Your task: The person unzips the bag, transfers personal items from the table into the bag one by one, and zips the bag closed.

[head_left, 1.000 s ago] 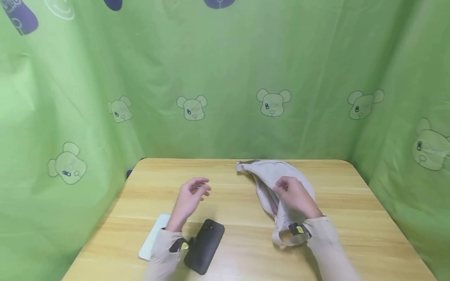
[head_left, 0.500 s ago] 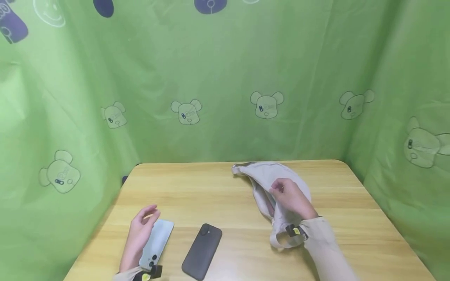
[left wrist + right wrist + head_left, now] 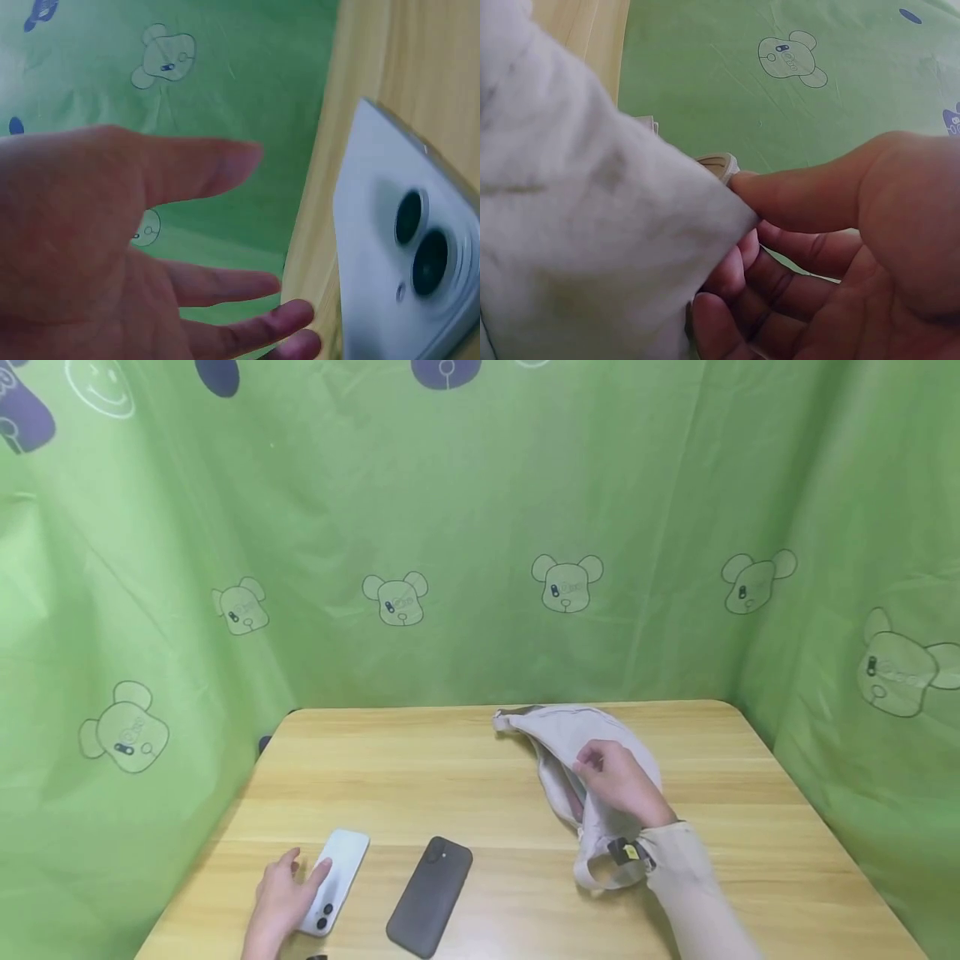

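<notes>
A pale grey fabric bag lies toward the table's back right with its mouth gaping. My right hand pinches the edge of the opening. In the right wrist view, thumb and curled fingers meet at the cloth's edge. At the front left lies a light blue smartphone, its two lenses facing up. My left hand hovers at its left side, thumb over the phone in the head view. A gap shows between that hand and the phone in the left wrist view; its fingers are spread and hold nothing.
A black smartphone lies back up to the right of the light blue one. The bag's strap loop trails toward the front. Green curtains with printed bear heads surround the wooden table.
My left hand has moved left and down from mid-table to beside the light blue phone, its fingers spreading. The right hand keeps its pinch on the bag. The head view has shifted slightly.
</notes>
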{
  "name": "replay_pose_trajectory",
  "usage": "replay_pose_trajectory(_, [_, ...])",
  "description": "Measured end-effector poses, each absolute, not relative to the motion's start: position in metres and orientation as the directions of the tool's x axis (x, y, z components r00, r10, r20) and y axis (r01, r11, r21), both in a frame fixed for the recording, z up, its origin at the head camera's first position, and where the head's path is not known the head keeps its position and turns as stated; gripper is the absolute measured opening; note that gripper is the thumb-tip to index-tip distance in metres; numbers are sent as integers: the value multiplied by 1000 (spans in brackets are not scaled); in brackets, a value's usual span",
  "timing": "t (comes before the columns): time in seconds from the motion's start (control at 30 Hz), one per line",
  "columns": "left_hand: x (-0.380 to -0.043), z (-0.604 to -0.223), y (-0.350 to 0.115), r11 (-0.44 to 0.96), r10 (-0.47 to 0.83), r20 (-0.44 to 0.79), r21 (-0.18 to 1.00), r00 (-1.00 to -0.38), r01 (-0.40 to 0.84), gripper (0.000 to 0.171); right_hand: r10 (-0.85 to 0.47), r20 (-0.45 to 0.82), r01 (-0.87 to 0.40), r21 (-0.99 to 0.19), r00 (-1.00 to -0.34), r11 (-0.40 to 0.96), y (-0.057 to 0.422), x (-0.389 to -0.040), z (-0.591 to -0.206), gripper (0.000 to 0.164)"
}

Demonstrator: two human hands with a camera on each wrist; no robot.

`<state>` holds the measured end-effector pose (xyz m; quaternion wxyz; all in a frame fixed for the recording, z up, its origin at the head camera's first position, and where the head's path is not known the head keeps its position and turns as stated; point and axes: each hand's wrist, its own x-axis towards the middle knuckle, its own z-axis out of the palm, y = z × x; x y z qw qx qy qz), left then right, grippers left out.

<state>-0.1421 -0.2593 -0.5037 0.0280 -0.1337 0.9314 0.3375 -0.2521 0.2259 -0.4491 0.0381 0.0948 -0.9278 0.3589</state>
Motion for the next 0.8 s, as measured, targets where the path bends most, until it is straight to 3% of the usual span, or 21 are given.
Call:
replay_pose_trajectory(0.2, [-136,-509,-260,808,-190,-157,535,-969,-245,92,-152,134,-203,-659,-979,725,226,-252,-450,9])
replay_pose_trajectory(0.47, [-133,-506,-253,824,-178,-188,508,-966,-250,101,-155,135,-205,-656,-979,727,226,-252,-450,10])
replay_pose_trajectory(0.8, [-138,-509,-255,803,-196,-198,530,-961,-273,94,-159,135,-208,-656,-978,725,226,-253,-451,10])
